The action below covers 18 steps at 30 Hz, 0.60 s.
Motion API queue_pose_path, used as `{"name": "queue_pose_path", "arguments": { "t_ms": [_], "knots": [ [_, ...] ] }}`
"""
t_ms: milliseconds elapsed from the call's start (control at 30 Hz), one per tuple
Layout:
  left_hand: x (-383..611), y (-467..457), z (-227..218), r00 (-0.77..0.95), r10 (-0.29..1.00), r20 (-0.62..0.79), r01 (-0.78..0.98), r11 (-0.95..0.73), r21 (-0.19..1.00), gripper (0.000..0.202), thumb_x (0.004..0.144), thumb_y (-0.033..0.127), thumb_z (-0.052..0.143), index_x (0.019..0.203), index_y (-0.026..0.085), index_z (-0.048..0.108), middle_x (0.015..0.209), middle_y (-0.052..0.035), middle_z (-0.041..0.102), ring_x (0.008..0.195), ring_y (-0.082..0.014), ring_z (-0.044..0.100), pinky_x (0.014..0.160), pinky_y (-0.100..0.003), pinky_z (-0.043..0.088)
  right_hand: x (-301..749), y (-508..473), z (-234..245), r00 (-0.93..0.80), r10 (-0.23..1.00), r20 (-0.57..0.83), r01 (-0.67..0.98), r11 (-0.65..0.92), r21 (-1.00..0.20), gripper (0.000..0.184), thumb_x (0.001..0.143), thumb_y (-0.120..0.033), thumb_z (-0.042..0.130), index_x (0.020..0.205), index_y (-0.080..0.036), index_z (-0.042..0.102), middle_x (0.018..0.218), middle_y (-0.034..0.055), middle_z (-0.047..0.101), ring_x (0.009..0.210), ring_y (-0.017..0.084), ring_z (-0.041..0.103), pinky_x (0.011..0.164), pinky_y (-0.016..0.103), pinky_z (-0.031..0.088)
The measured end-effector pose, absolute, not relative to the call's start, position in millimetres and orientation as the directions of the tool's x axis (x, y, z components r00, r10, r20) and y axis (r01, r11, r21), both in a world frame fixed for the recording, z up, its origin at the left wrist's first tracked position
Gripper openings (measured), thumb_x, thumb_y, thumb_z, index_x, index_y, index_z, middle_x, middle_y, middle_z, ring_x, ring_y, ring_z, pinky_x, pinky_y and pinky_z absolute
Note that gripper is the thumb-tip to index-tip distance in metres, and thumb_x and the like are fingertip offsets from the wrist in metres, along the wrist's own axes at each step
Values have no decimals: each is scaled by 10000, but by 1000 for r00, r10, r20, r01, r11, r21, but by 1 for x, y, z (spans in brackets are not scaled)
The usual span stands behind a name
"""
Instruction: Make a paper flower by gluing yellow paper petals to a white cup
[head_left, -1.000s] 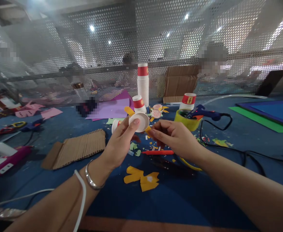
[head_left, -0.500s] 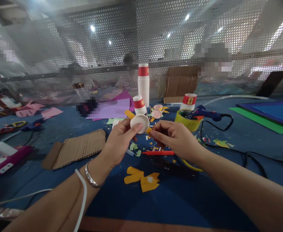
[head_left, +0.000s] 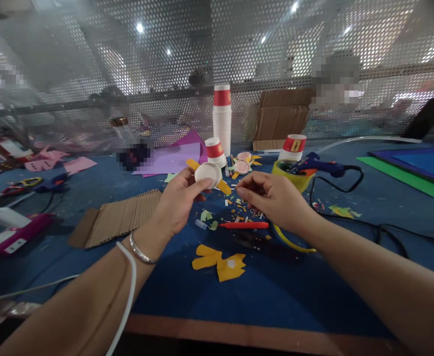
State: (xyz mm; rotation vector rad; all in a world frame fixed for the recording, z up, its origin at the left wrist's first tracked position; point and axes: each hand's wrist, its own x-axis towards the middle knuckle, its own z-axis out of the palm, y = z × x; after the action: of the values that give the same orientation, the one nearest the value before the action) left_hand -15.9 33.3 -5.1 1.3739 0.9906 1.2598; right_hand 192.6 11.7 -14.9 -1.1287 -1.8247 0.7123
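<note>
My left hand (head_left: 181,195) pinches the cut-off bottom of a paper cup (head_left: 207,174), a shallow white disc with a rim, thumb on its face. An orange paper strip (head_left: 224,187) sticks out from its right side and another (head_left: 192,164) from its upper left. To the right, my right hand (head_left: 263,193) has its thumb and fingers closed together, apart from the strip, with nothing visible in them. Below the hands lie a red marker (head_left: 244,225), cut orange paper pieces (head_left: 231,267) and small green scraps (head_left: 206,215).
Behind stand a tall stack of paper cups (head_left: 222,118) and a shorter stack (head_left: 215,151). A blue glue gun (head_left: 320,165) rests on a yellow tape roll (head_left: 293,180), its black cable trailing right. Corrugated cardboard (head_left: 122,217) lies left. Two decorated discs (head_left: 242,166) lie behind.
My right fingers have come off the orange strip and moved slightly right. The cup bottom has shifted left and tilted flatter in my left hand. The view has tipped a little.
</note>
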Motion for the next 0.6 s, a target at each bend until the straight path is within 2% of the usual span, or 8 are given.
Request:
{"name": "queue_pose_path", "arguments": {
  "t_ms": [100,233,367,467,600],
  "knots": [
    [-19,38,-4,108,980,164,-67,-158,985,324,697,257,799,970,178,643,888,-25,678,741,-132,577,595,-261,413,196,14,-15,-270,890,368,549,457,-700,132,884,-299,615,809,-193,639,696,5,631,600,139,534,565,283,414],
    [-23,43,-3,115,981,158,-52,-153,987,318,694,250,791,971,165,661,886,-21,674,701,-112,549,599,-248,398,198,12,-12,-395,879,269,669,475,-572,107,882,-229,593,805,-187,654,678,-2,626,611,138,532,566,270,381],
    [-25,46,-4,132,983,127,4,-129,992,255,749,307,743,950,155,703,853,-36,689,711,-134,567,616,-256,410,194,5,-7,-522,828,207,626,536,-566,101,883,-179,598,814,-185,671,739,0,665,647,130,569,598,257,404],
    [-24,45,-2,125,987,106,-32,-102,994,191,740,261,734,890,146,703,838,-45,699,766,-157,600,662,-264,453,190,-2,-4,-640,752,156,582,607,-540,97,882,-158,609,838,-185,692,803,8,706,698,134,604,633,253,425],
    [-21,43,1,93,994,62,-85,-54,995,102,738,204,688,818,141,677,781,-38,677,724,-160,603,641,-279,491,186,-7,-3,-706,694,142,566,673,-476,90,880,-153,619,883,-183,705,871,24,735,755,153,639,677,266,443]
  ]
}}
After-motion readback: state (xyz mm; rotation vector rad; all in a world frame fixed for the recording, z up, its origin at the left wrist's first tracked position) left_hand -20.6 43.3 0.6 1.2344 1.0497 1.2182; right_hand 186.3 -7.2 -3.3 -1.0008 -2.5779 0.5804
